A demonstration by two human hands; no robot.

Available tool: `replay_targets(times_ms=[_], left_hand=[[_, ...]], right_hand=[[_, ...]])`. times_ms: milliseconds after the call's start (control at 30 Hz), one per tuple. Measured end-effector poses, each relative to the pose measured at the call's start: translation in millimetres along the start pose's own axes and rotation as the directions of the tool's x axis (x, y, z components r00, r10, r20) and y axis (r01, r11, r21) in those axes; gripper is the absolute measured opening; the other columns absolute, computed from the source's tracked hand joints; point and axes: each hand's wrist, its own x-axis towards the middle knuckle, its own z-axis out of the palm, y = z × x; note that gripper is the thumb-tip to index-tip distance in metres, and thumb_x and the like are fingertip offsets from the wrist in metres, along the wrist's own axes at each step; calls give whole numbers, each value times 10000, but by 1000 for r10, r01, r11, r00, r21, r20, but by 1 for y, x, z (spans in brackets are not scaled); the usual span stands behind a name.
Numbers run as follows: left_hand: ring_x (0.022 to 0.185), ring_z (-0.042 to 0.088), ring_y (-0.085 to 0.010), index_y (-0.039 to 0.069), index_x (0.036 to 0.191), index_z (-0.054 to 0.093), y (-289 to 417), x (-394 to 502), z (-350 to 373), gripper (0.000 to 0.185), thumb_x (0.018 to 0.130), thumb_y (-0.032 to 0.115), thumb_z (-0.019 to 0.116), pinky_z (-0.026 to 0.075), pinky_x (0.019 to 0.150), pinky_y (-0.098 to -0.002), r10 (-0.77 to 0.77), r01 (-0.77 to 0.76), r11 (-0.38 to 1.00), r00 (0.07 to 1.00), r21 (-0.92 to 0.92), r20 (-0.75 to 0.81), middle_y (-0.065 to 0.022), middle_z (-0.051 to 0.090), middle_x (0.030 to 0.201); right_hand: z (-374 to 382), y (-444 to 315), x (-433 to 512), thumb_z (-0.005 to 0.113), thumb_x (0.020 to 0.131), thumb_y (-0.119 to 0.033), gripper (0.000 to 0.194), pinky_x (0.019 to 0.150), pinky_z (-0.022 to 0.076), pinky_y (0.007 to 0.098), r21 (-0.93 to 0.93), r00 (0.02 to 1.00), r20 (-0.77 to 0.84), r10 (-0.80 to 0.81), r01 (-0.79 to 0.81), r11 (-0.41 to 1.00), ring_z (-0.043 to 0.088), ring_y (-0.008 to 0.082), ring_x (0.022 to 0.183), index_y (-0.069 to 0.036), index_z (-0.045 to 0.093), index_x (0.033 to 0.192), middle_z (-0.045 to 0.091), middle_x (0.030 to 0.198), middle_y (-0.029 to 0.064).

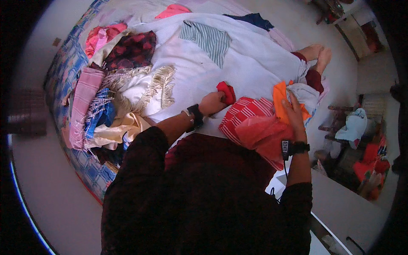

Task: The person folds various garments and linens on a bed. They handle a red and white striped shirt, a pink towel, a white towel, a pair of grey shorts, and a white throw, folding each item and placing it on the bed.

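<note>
Pinched in the fingers of my left hand [212, 103] is a small folded red cloth [226, 92], just above a white sheet [191, 63]. My right hand [295, 110] grips an orange cloth [280, 95]. Part of the orange cloth hangs below the fingers. Under and beside it lies a red cloth with white stripes [245, 114]. A coral-red cloth [266, 132] overlaps the striped one and reaches down by my right wrist. Beyond the right hand is a light grey cloth [307, 95], partly hidden.
A grey-white striped cloth [207, 41] lies on the sheet. At left, a heap holds a fringed cream shawl [140, 92], a folded pink cloth [84, 108] and a dark red patterned cloth [132, 51]. Bare feet [318, 55] rest at the right edge. A dark cable [286, 169] hangs from my right wrist.
</note>
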Motion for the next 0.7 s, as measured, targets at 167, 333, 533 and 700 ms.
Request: replay_targets(times_ms=[167, 333, 533, 700], left_hand=[[860, 677, -258, 51, 1043, 567, -30, -4, -57, 255, 805, 17, 653, 559, 773, -391, -140, 14, 402, 989, -915, -47, -120, 676, 956], [997, 644, -223, 94, 1293, 488, -43, -57, -125, 465, 860, -46, 585, 554, 841, -373, -169, -82, 231, 978, -969, -123, -110, 640, 1115], [1020, 631, -199, 168, 1481, 333, -25, -86, -138, 743, 829, -90, 579, 529, 870, -328, -108, -131, 248, 981, -960, -162, -90, 627, 1167], [1045, 607, -163, 153, 1463, 377, -35, -72, -120, 720, 810, -61, 590, 500, 884, -306, -14, -96, 506, 993, -857, -120, -89, 605, 1215]], right_hand=[[5, 5, -3, 580, 935, -261, 588, 1151, 221, 352, 66, 999, -39, -16, 18, 998, 310, 264, 1398, 13, 394, 1421, 373, 1489, 170], [5, 0, -7, 581, 937, -268, 600, 1153, 216, 347, 76, 1000, -23, -10, 12, 997, 297, 265, 1406, 30, 387, 1420, 357, 1498, 176], [3, 0, -8, 580, 940, -281, 607, 1153, 216, 346, 59, 999, -31, 42, -40, 997, 309, 271, 1402, 37, 388, 1420, 362, 1497, 180], [4, 4, -9, 581, 940, -291, 611, 1152, 219, 350, 65, 996, -50, 71, -68, 996, 316, 273, 1399, 38, 389, 1419, 364, 1495, 184]])
